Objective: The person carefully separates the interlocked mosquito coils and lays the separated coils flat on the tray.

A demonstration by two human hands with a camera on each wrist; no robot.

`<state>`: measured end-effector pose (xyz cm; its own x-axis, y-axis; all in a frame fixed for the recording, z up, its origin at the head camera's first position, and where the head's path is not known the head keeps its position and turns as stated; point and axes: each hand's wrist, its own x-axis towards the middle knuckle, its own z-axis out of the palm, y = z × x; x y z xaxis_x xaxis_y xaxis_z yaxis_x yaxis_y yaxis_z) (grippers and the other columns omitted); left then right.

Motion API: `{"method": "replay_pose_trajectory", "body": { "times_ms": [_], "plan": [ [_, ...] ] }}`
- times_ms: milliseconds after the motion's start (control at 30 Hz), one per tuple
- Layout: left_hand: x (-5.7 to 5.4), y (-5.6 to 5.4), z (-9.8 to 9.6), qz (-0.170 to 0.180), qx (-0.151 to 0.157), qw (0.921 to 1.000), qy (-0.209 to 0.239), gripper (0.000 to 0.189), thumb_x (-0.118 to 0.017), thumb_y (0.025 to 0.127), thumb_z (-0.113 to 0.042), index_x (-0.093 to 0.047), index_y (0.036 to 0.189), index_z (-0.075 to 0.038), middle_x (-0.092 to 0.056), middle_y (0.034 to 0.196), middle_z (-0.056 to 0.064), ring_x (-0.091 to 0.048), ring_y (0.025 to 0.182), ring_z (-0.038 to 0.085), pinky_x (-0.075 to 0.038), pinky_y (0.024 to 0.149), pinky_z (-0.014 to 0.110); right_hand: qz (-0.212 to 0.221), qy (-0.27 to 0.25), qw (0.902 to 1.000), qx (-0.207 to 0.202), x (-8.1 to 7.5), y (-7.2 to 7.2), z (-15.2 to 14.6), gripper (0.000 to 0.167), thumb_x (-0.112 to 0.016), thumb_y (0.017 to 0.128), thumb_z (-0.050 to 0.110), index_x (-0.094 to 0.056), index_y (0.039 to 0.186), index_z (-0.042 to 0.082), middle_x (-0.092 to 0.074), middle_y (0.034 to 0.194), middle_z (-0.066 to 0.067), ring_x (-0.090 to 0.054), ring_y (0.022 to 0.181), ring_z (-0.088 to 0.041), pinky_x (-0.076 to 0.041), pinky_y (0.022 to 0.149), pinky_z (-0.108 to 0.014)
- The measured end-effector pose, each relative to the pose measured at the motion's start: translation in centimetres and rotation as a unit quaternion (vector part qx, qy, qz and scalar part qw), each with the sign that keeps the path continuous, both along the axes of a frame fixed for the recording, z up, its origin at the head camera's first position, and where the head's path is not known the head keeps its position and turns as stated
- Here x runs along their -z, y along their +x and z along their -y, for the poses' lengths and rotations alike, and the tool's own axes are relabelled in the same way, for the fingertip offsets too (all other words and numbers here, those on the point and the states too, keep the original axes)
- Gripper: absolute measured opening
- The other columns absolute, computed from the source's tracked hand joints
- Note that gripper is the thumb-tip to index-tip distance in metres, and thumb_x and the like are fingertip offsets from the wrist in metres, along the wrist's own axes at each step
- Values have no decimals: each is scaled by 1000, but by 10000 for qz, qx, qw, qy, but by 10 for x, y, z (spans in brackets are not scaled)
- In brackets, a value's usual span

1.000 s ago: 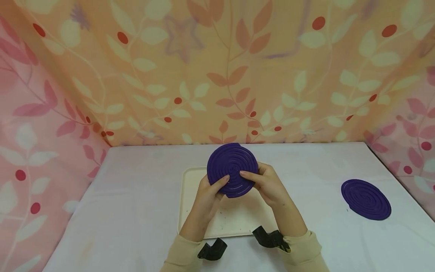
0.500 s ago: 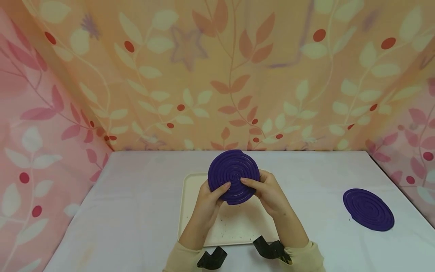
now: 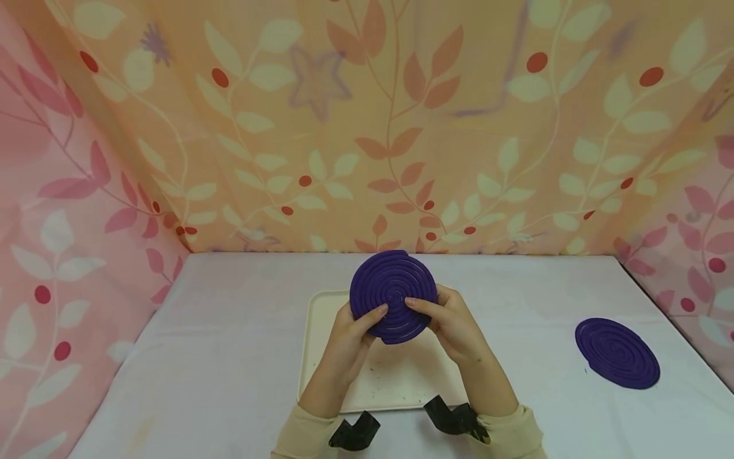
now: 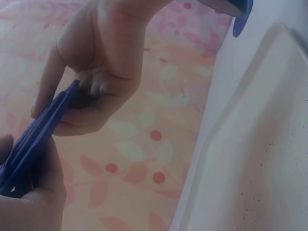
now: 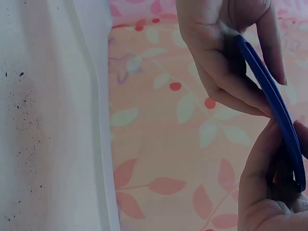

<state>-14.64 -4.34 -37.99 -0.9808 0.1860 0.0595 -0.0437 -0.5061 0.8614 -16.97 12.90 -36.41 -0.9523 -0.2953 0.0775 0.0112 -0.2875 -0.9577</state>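
Observation:
Both hands hold a round purple mat with spiral ridges (image 3: pixel 395 271), a coaster-like disc raised above the tray, its ridged face towards the head camera. My left hand (image 3: pixel 347 331) pinches its lower left edge, thumb on the face and fingers behind. At the lower right edge, my right hand (image 3: pixel 455 322) grips it the same way, thumb tip near the spiral's centre. In the left wrist view the mat (image 4: pixel 41 127) shows edge-on, with the left hand (image 4: pixel 41 207) below it. The right wrist view also shows the thin mat (image 5: pixel 274 101) edge-on, slightly bowed, above the right hand (image 5: pixel 260 197).
A cream tray (image 3: pixel 323 306) with small dark specks lies under the hands on the white-covered table (image 3: pixel 218 357). A second purple spiral mat (image 3: pixel 618 354) lies flat at the right. Black curved pieces (image 3: pixel 355 431) sit at both wrists. A floral curtain (image 3: pixel 264 127) encloses the table.
The head view has tilted slightly, so the whole scene sits a little lower in it than one second ago. Both hands keep the same grip on the purple mat.

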Motion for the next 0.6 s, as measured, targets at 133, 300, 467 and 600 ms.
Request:
{"method": "replay_pose_trajectory", "body": {
  "times_ms": [133, 300, 467, 600],
  "plan": [
    [0, 1, 0, 64, 73, 10000, 15, 47, -55, 89, 1, -37, 131, 11, -55, 115, 11, -59, 100, 16, -50, 87, 28, 56, -46, 10000, -2, 0, 1, 0, 22, -55, 87, -6, -65, 102, 6, -69, 94, -3, -66, 86, -15, -54, 79, -28],
    [1, 2, 0, 122, 108, 9999, 33, 47, -56, 88, 1, -38, 130, 11, -54, 116, 13, -58, 102, 16, -50, 87, 27, 32, -75, 10000, -53, 2, 2, -1, 22, -55, 88, -6, -65, 104, 6, -69, 95, -3, -66, 87, -15, -54, 79, -29],
    [1, 3, -1, 95, 123, 9999, 6, 48, -56, 87, 2, -38, 130, 10, -54, 116, 12, -58, 102, 17, -51, 86, 27, -24, -30, 9999, -103, 2, 1, -4, 22, -54, 88, -6, -63, 106, 3, -68, 96, -3, -66, 88, -16, -54, 79, -29],
    [0, 1, -3, 65, 146, 9999, -28, 50, -57, 87, 1, -37, 133, 8, -53, 118, 12, -58, 103, 17, -51, 87, 28, -64, -94, 9998, -156, 1, -1, -7, 24, -54, 88, -7, -61, 109, 1, -68, 98, -4, -66, 89, -16, -55, 79, -29]
  ]
}}
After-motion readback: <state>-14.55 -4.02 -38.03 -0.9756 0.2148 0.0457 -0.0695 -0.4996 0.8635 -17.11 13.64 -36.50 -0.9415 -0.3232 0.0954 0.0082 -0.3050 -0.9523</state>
